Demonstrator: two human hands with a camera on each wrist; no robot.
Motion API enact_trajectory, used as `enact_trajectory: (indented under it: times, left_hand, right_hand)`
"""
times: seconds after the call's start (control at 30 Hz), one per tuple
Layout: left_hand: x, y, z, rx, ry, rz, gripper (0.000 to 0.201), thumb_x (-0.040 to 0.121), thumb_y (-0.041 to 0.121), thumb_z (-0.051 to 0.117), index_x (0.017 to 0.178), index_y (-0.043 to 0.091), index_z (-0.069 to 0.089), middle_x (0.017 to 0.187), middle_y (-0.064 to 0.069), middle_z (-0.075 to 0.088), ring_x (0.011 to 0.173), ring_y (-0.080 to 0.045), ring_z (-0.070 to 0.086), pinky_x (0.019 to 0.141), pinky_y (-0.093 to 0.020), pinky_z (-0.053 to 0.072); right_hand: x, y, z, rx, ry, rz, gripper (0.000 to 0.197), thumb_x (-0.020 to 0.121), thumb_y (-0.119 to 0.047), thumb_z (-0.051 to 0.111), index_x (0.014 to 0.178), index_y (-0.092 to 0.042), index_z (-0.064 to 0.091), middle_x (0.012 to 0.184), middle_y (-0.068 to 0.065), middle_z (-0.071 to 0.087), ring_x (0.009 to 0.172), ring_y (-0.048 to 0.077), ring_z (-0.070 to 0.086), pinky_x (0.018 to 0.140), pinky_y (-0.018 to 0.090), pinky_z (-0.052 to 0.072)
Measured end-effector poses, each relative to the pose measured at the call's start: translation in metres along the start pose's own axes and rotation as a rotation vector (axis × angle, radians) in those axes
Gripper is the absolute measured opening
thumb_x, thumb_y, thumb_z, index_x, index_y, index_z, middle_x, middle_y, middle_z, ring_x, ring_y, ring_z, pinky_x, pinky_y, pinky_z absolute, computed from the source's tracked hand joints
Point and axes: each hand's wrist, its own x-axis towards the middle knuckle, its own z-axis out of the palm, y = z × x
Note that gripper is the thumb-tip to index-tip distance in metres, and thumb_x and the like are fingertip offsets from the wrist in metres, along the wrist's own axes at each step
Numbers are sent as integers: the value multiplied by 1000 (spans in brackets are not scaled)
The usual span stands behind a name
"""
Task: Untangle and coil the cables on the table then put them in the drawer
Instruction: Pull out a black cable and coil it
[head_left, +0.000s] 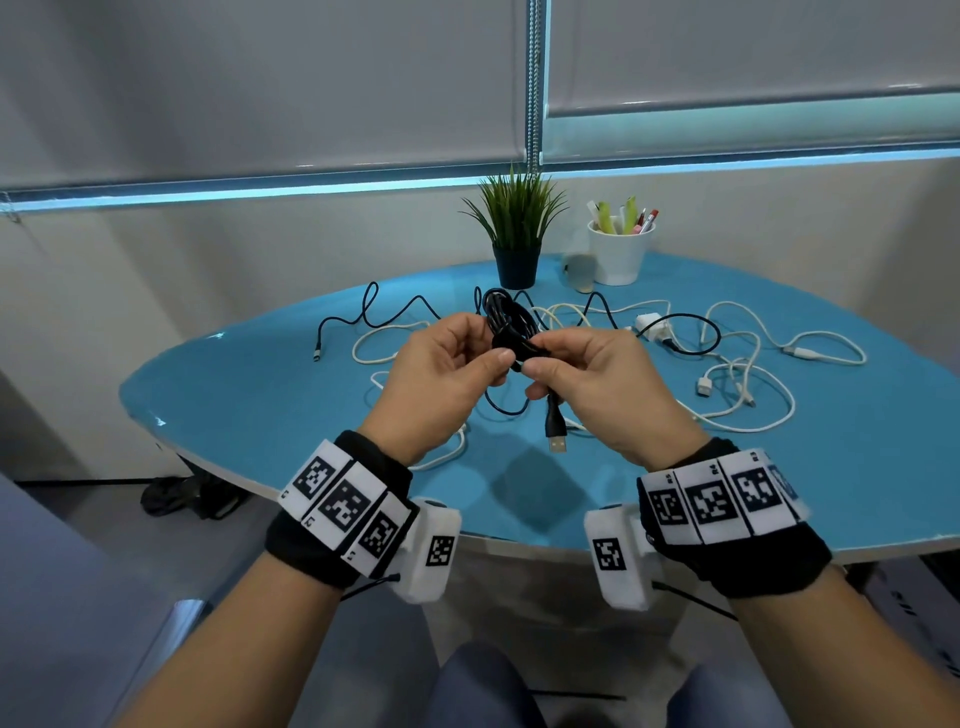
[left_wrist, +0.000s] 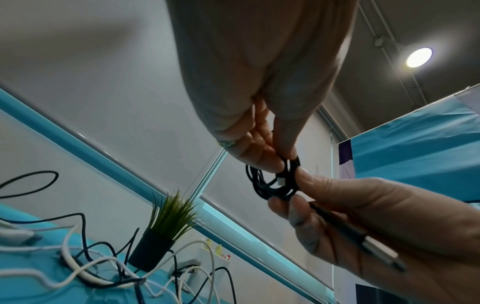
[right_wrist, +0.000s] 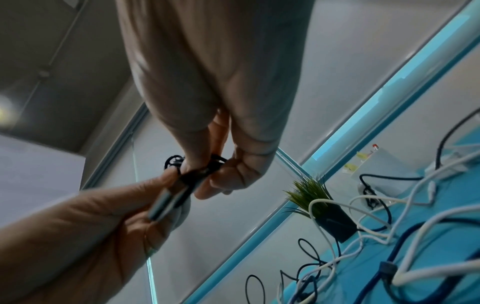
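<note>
I hold a black cable coil (head_left: 511, 325) above the blue table (head_left: 260, 405) with both hands. My left hand (head_left: 488, 343) pinches the coil's left side between thumb and fingers. My right hand (head_left: 540, 358) pinches its right side, and the cable's tail with a USB plug (head_left: 555, 434) hangs down below that hand. The left wrist view shows my left hand's fingertips (left_wrist: 270, 162) on the coil (left_wrist: 270, 189), with the right hand (left_wrist: 363, 216) opposite. In the right wrist view the right hand (right_wrist: 207, 174) grips the black strands. No drawer is in view.
Loose white cables (head_left: 748, 384) and a black cable (head_left: 363, 312) lie tangled across the table's middle and right. A white charger (head_left: 652, 325) sits among them. A potted plant (head_left: 517, 234) and a white cup of pens (head_left: 621, 254) stand at the back edge.
</note>
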Motion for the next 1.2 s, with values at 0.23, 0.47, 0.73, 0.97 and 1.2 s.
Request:
enact_trajectory:
  times: [0.23, 0.47, 0.73, 0.97, 1.2]
  left_hand:
    - [1, 0, 1, -86, 66, -21, 10, 80, -8, 64, 84, 1, 61, 70, -2, 65, 63, -8, 61, 67, -18, 53]
    - [-1, 0, 12, -150, 176, -68, 15, 73, -9, 70, 81, 3, 65, 70, -2, 68, 67, -12, 62, 72, -26, 54]
    - [-1, -7, 18, -145, 255, -136, 22, 69, -8, 67, 70, 11, 56, 72, -12, 59, 70, -20, 53, 67, -31, 46]
    - [1, -8, 14, -57, 213, -125, 24, 74, -13, 61, 73, 11, 59, 61, 4, 61, 58, -10, 54, 63, -24, 46]
    - [0, -6, 11, -65, 174, -147, 21, 77, -11, 61, 80, 9, 59, 63, -2, 59, 63, -17, 54, 70, -34, 49]
  right_hand:
    - [1, -4, -1, 101, -18, 41, 17, 82, 5, 64, 81, -12, 65, 68, 4, 64, 54, 6, 63, 54, 15, 48]
    - [2, -2, -3, 98, -5, 46, 15, 77, 9, 67, 80, -5, 64, 63, 4, 64, 51, 7, 61, 51, 14, 47]
    - [2, 1, 2, 107, 4, 54, 16, 80, 7, 65, 87, -7, 61, 70, 6, 65, 53, 8, 64, 52, 15, 48]
    - [4, 5, 6, 24, 0, 56, 24, 83, 5, 63, 87, -18, 66, 77, 4, 67, 54, 10, 63, 52, 13, 46]
    - [6, 6, 2, 14, 3, 72, 16, 87, 2, 59, 87, -13, 64, 69, 0, 64, 50, 7, 60, 48, 15, 43]
